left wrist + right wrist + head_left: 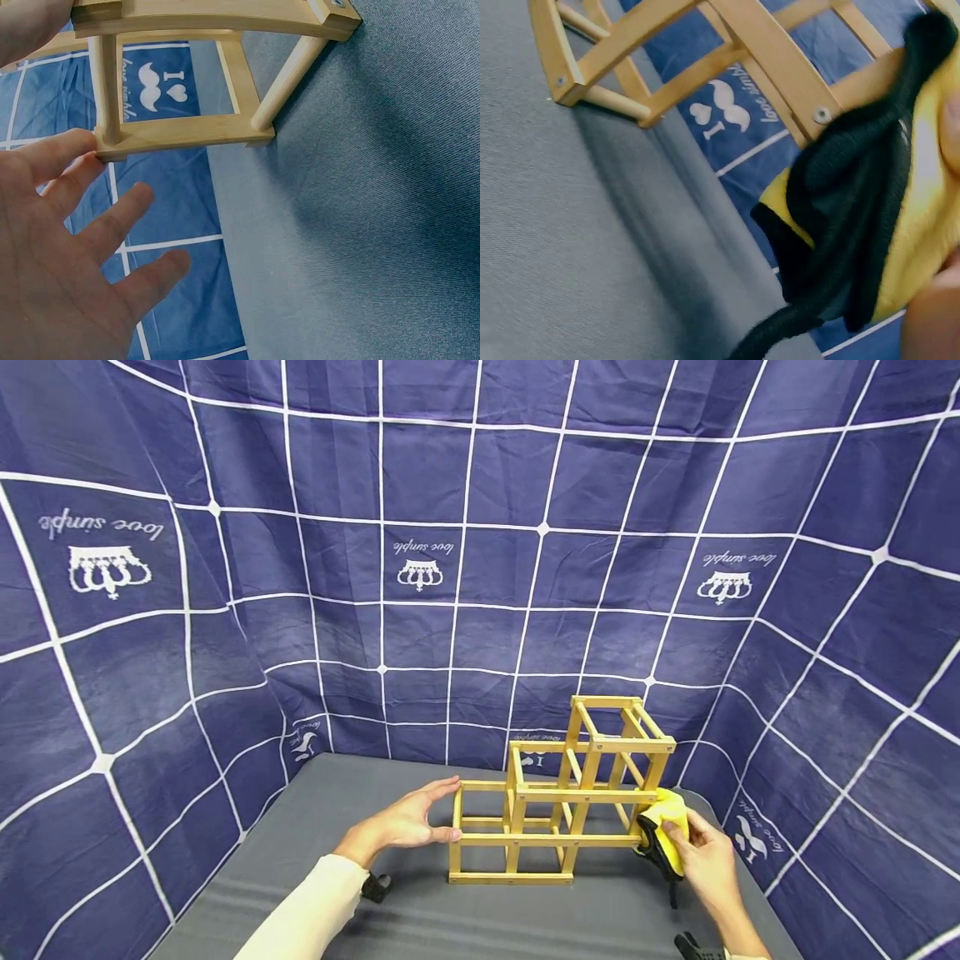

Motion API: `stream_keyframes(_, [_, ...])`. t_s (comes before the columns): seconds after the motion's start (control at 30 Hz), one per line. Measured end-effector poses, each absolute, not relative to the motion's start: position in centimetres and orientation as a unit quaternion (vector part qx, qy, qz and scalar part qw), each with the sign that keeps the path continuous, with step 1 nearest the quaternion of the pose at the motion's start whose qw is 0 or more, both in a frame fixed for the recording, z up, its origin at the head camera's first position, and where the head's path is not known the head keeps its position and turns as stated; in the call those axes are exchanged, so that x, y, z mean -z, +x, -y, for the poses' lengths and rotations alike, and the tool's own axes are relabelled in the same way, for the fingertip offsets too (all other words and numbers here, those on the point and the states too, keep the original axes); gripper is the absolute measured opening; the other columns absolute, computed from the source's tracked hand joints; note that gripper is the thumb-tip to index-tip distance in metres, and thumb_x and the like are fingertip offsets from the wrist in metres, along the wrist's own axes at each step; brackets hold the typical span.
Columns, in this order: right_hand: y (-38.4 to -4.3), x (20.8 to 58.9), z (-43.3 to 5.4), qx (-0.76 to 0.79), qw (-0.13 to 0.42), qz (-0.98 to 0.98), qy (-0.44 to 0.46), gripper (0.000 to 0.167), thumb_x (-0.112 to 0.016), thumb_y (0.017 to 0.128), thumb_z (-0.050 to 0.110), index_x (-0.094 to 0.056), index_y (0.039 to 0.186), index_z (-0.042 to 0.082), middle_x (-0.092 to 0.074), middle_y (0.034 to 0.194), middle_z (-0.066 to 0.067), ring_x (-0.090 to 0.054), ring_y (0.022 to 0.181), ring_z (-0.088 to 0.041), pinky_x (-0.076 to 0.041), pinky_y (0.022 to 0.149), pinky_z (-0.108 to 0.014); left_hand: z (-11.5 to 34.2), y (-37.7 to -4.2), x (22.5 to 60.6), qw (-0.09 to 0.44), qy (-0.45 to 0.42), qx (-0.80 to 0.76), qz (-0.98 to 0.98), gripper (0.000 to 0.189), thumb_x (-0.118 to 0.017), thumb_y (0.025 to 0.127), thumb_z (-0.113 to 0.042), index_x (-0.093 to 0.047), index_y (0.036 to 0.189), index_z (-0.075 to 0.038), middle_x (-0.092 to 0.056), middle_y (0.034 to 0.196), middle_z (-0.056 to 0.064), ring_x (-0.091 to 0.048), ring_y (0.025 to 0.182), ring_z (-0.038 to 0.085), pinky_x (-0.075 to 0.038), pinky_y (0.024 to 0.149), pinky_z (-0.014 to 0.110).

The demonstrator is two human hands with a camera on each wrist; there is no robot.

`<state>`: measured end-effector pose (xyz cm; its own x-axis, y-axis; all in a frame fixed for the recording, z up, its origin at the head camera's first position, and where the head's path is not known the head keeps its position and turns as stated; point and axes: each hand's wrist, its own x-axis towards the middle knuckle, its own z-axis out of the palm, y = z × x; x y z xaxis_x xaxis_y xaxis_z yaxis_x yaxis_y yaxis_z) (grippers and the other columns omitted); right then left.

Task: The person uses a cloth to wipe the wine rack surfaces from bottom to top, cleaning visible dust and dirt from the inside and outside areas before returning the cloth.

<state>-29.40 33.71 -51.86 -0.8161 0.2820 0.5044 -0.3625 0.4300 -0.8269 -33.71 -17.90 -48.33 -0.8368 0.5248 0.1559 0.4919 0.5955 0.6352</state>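
A stepped wooden rack [543,840] of light slats and round bars stands on the grey surface, its tall part at the right. My left hand [405,820] holds the rack's low left end between thumb and fingertips. In the left wrist view, the ring and little fingers [154,281] spread away from the wood. At the rack's right end, my right hand [708,856] grips a yellow cloth [670,814] with black edging and presses it against the slats. A black strap of the cloth hangs down; the right wrist view shows the dark side of the cloth [855,195] close up.
Dark blue curtain fabric [495,568] with white grid lines surrounds the back and both sides. The grey covered surface [420,918] extends under the rack and toward me. Black bands sit on both wrists.
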Motion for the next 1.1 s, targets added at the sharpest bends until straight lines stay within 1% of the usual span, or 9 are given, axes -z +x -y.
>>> stream_keyframes(0.1, [-29.3, 51.6, -33.9, -0.534, 0.264, 0.802, 0.049, 0.037, -0.082, 0.105, -0.003, -0.073, 0.140, -0.015, -0.078, 0.098, 0.027, -0.072, 0.084, 0.007, -0.061, 0.070, -0.012, 17.8, -33.6, 48.3, 0.025, 0.284, -0.348, -0.893, 0.095, -0.091, 0.100, -0.040, -0.047, 0.176, -0.002, -0.046, 0.185, 0.019, -0.043, 0.173, 0.049, -0.036, 0.141, 0.072])
stream_keyframes(0.23, [-29.8, 50.8, -33.5, -0.501, 0.251, 0.825, 0.079, 0.036, -0.084, 0.105, 0.002, -0.077, 0.139, -0.008, -0.079, 0.095, 0.019, -0.069, 0.079, 0.003, -0.059, 0.067, -0.016, 17.9, -33.6, 48.2, 0.022, 0.275, -0.350, -0.895, 0.097, -0.091, 0.100, -0.042, -0.047, 0.177, -0.004, -0.047, 0.185, 0.017, -0.043, 0.173, 0.049, -0.036, 0.141, 0.073])
stream_keyframes(0.4, [-30.2, 50.9, -33.1, -0.454, 0.247, 0.851, 0.095, 0.026, -0.086, 0.102, 0.002, -0.080, 0.127, 0.001, -0.073, 0.088, 0.005, -0.061, 0.072, 0.001, -0.054, 0.060, -0.021, 18.0, -33.6, 48.0, 0.024, 0.277, -0.355, -0.893, 0.095, -0.090, 0.101, -0.038, -0.046, 0.177, -0.003, -0.044, 0.186, 0.019, -0.041, 0.174, 0.050, -0.034, 0.142, 0.073])
stream_keyframes(0.57, [-30.0, 52.5, -33.1, -0.432, 0.241, 0.862, 0.109, 0.024, -0.088, 0.100, 0.001, -0.081, 0.122, 0.004, -0.074, 0.093, -0.002, -0.058, 0.073, 0.001, -0.052, 0.060, -0.023, 17.9, -33.4, 48.2, 0.026, 0.274, -0.352, -0.894, 0.095, -0.091, 0.100, -0.038, -0.046, 0.177, -0.003, -0.045, 0.186, 0.019, -0.042, 0.173, 0.050, -0.035, 0.141, 0.074])
stream_keyframes(0.7, [-29.7, 53.1, -32.7, -0.425, 0.273, 0.856, 0.107, 0.027, -0.088, 0.099, -0.001, -0.081, 0.124, 0.003, -0.078, 0.102, -0.009, -0.061, 0.078, 0.003, -0.052, 0.064, -0.018, 17.9, -33.3, 48.4, 0.029, 0.275, -0.353, -0.894, 0.096, -0.090, 0.100, -0.039, -0.046, 0.176, -0.002, -0.047, 0.185, 0.019, -0.043, 0.172, 0.051, -0.036, 0.141, 0.073])
stream_keyframes(0.8, [-29.5, 53.3, -32.1, -0.417, 0.309, 0.849, 0.097, 0.029, -0.088, 0.098, -0.002, -0.082, 0.126, 0.002, -0.080, 0.106, -0.011, -0.062, 0.083, 0.005, -0.052, 0.069, -0.014, 17.9, -33.3, 48.5, 0.029, 0.275, -0.355, -0.893, 0.096, -0.091, 0.099, -0.039, -0.047, 0.176, -0.001, -0.046, 0.185, 0.021, -0.043, 0.172, 0.051, -0.035, 0.141, 0.074])
stream_keyframes(0.97, [-28.7, 53.3, -31.2, -0.423, 0.366, 0.828, 0.052, 0.034, -0.091, 0.094, -0.007, -0.082, 0.127, -0.003, -0.078, 0.108, -0.005, -0.060, 0.085, 0.007, -0.049, 0.073, -0.010, 17.7, -33.6, 48.5, 0.030, 0.275, -0.353, -0.894, 0.096, -0.090, 0.100, -0.040, -0.046, 0.177, -0.002, -0.044, 0.186, 0.020, -0.042, 0.173, 0.051, -0.036, 0.141, 0.074])
stream_keyframes(1.03, [-28.4, 53.1, -30.8, -0.430, 0.387, 0.815, 0.029, 0.037, -0.091, 0.094, -0.008, -0.083, 0.129, -0.002, -0.077, 0.109, -0.002, -0.057, 0.086, 0.008, -0.047, 0.073, -0.010, 17.6, -33.6, 48.5, 0.031, 0.274, -0.355, -0.893, 0.096, -0.090, 0.101, -0.040, -0.045, 0.177, -0.003, -0.043, 0.187, 0.020, -0.041, 0.173, 0.050, -0.035, 0.141, 0.074])
stream_keyframes(1.1, [-28.0, 53.0, -30.4, -0.424, 0.416, 0.804, 0.008, 0.038, -0.092, 0.094, -0.005, -0.083, 0.131, 0.000, -0.077, 0.109, -0.003, -0.054, 0.087, 0.011, -0.045, 0.074, -0.013, 17.6, -33.7, 48.6, 0.032, 0.274, -0.357, -0.893, 0.096, -0.089, 0.101, -0.040, -0.044, 0.178, -0.004, -0.042, 0.188, 0.019, -0.040, 0.174, 0.050, -0.035, 0.141, 0.074])
